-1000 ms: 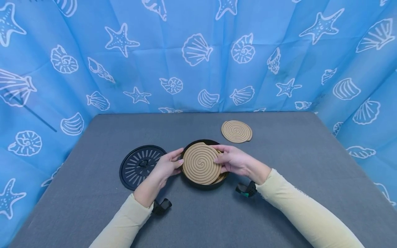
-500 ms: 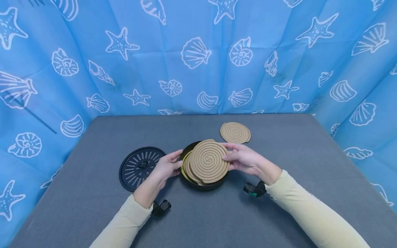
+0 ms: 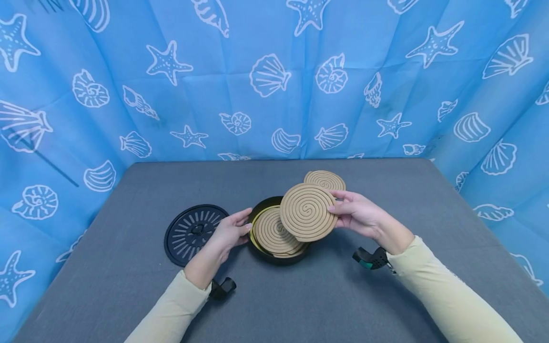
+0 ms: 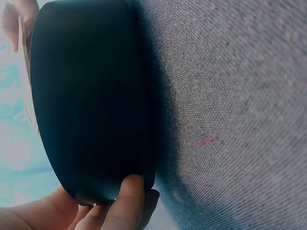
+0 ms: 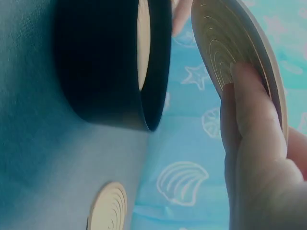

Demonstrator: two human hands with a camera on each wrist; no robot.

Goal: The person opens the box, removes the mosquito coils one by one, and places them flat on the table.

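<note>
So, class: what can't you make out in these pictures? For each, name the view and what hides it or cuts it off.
- Head view: parts of the inner coil and the table coil, behind the held coil.
- Head view: the slotted disc's lower right, behind the left hand.
- Left wrist view: contents of the black tin, hidden by its wall.
- Right wrist view: table coil's end, cut by the bottom edge.
</note>
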